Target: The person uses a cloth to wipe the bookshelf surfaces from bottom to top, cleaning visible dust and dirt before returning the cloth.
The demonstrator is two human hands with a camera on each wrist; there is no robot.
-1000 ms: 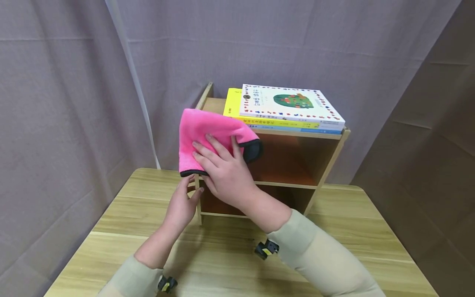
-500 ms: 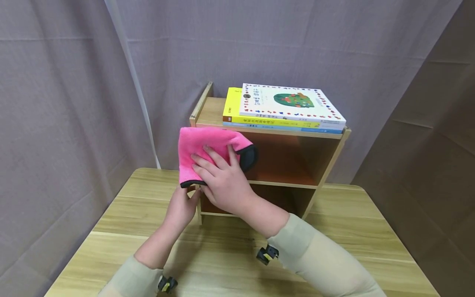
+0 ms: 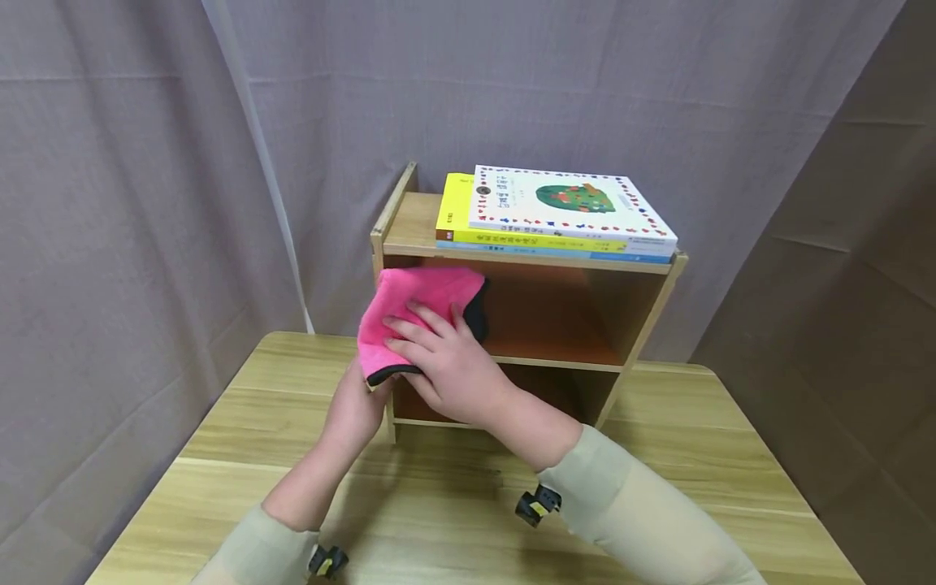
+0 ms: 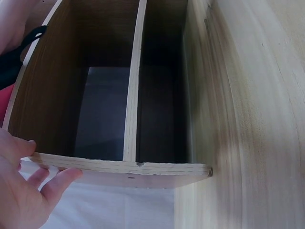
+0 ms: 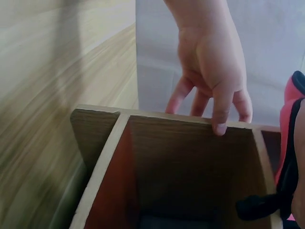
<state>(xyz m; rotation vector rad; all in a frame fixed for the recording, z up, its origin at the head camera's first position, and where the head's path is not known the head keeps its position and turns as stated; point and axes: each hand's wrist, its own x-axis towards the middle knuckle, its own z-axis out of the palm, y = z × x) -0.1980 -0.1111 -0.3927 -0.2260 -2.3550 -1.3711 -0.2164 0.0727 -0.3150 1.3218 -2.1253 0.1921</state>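
Observation:
A small wooden bookshelf stands on the table. My right hand lies spread over a pink cloth with black trim, fingers fairly straight, pressing it at the shelf's left front edge. Below the cloth, my left hand is partly covered in the head view. The left wrist view shows that hand gripping the shelf's side panel, thumb inside and fingers outside. From the right wrist view, the left hand pinches the same panel, and the cloth shows at the right edge.
Several flat books are stacked on the shelf's top, a white one uppermost over a yellow one. A wood-grain table carries the shelf. Grey curtains hang behind and to the left, with a brown one at right.
My right hand has drawn the cloth downward from the shelf's top left corner, uncovering that corner. The cloth now hides more of my left hand, which stays at the side panel.

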